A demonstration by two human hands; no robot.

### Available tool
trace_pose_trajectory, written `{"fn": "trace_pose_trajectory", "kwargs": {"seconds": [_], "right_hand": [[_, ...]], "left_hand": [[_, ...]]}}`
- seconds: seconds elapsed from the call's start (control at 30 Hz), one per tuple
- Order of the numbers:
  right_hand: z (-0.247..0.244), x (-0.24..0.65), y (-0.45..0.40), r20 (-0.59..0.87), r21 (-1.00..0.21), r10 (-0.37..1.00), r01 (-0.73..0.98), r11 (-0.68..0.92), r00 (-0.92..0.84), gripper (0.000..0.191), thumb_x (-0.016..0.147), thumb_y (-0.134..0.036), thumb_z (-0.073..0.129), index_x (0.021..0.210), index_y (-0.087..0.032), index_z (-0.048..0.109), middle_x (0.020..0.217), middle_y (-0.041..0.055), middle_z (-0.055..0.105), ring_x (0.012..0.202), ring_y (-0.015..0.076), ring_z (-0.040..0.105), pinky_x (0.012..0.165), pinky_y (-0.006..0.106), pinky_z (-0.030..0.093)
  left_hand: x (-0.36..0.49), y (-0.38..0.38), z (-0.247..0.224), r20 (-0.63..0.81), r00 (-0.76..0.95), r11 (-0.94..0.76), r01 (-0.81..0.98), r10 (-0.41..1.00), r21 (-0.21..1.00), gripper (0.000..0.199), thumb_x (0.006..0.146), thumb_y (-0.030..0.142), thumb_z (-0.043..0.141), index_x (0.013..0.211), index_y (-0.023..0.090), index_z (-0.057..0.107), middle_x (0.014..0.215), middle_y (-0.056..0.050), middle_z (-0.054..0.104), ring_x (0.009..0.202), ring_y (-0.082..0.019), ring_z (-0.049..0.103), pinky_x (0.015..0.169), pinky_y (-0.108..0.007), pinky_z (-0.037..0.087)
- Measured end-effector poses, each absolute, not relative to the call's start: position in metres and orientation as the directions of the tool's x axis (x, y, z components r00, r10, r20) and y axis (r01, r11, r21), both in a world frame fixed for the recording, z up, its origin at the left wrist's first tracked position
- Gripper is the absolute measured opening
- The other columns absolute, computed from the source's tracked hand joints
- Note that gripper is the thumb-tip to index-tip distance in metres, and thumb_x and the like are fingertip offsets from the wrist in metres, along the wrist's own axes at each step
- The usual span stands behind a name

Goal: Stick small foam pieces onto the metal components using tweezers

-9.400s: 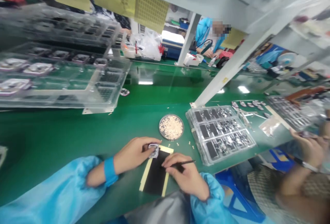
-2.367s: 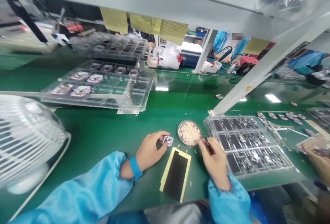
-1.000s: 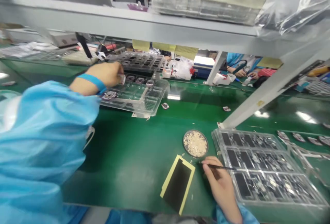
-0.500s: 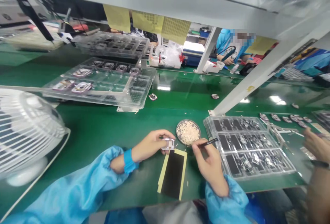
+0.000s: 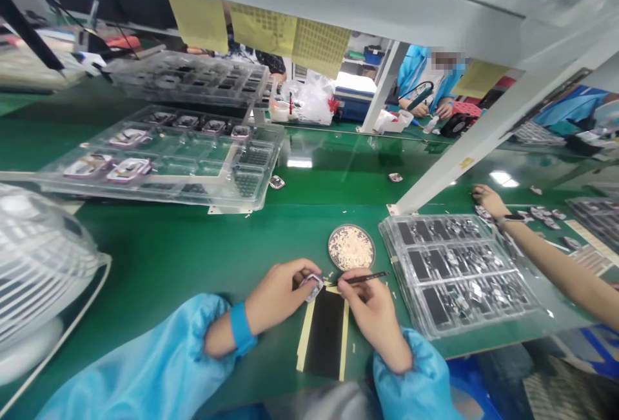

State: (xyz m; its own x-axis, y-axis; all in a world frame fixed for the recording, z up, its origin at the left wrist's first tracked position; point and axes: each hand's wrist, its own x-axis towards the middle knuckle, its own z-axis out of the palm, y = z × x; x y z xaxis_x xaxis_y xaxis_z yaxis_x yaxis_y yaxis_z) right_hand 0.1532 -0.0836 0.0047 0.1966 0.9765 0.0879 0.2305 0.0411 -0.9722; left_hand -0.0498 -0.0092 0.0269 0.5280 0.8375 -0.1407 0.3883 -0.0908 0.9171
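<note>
My left hand [image 5: 280, 294] is closed round a small pale-framed device part [image 5: 314, 288], which is tilted on edge above the top of a black pad [image 5: 325, 336] with yellow tape borders. Between the thumb and fingers of my right hand [image 5: 370, 307] are black tweezers [image 5: 363, 278], their tips pointing left towards the part. Whether the tips hold a piece is too small to tell. Just beyond both hands stands a round dish [image 5: 351, 248] full of small cream-coloured pieces. A few such bits lie loose on the green table beside the dish and pad.
Clear trays [image 5: 459, 271] of parts stand on the right, where a co-worker's arm [image 5: 546, 252] reaches across. More trays [image 5: 169, 168] sit at the back left, a white fan [image 5: 43, 278] at the left edge. A slanted post [image 5: 454, 155] rises behind.
My right hand with the tweezers has moved left, close to the part. My left hand has lowered slightly and tilted the part. The co-worker's arm now reaches further across the table.
</note>
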Motion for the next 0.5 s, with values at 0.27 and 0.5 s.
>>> {"fn": "trace_pose_trajectory", "kwargs": {"seconds": [0.27, 0.5], "right_hand": [[0.011, 0.152, -0.086, 0.172, -0.984, 0.96, 0.072, 0.16, 0.222, 0.008, 0.093, -0.028, 0.066, 0.092, -0.02, 0.063, 0.087, 0.004, 0.069, 0.073, 0.0171, 0.069, 0.067, 0.029, 0.059], [0.023, 0.152, -0.093, 0.458, -0.885, 0.862, 0.204, 0.42, 0.215, 0.012, 0.092, -0.011, 0.063, 0.095, -0.022, 0.065, 0.091, 0.0061, 0.069, 0.089, 0.0217, 0.068, 0.082, 0.04, 0.056]], "left_hand": [[-0.046, -0.011, 0.033, -0.119, 0.506, -0.128, 0.427, 0.854, 0.895, 0.005, 0.087, 0.024, 0.062, 0.091, 0.024, 0.065, 0.077, 0.003, 0.075, 0.072, -0.018, 0.07, 0.068, -0.028, 0.049], [-0.039, -0.018, 0.028, -0.307, 0.513, 0.284, 0.126, 0.802, 0.951, 0.03, 0.082, 0.037, 0.07, 0.101, 0.015, 0.062, 0.081, -0.005, 0.072, 0.059, -0.018, 0.067, 0.054, -0.029, 0.057]]}}
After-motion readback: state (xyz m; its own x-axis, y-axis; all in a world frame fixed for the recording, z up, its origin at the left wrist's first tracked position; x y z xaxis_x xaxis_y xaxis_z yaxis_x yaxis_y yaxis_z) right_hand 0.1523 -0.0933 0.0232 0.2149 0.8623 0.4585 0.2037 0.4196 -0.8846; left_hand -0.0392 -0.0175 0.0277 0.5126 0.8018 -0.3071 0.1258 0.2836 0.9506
